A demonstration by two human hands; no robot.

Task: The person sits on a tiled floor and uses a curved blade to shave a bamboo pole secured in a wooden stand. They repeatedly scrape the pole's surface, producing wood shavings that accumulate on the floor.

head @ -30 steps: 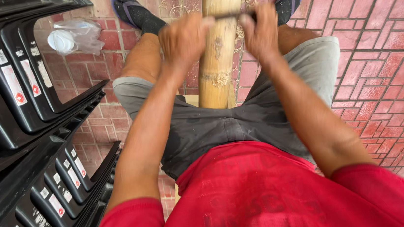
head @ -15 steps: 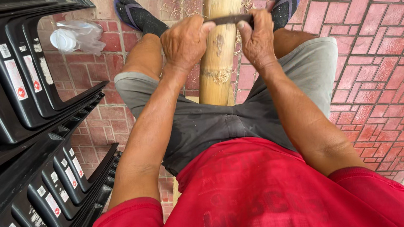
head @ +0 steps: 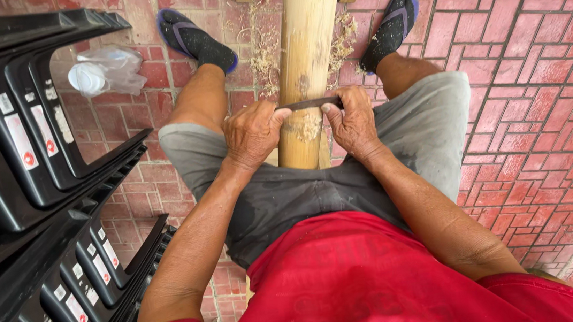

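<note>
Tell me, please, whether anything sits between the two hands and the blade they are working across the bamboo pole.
Nothing visible does. The left hand and right hand each grip an end of the dark blade, which lies straight across the bamboo pole.

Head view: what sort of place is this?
Probably an outdoor work yard: red brick paving, stacked black plastic chairs, and shavings beside a bamboo pole scraped with a blade.

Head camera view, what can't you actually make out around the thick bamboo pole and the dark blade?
- Thick bamboo pole: far end cut off by the top edge.
- Dark blade: both ends hidden inside the left hand and right hand.
- Clear plastic bag: contents too blurred to tell.
</note>
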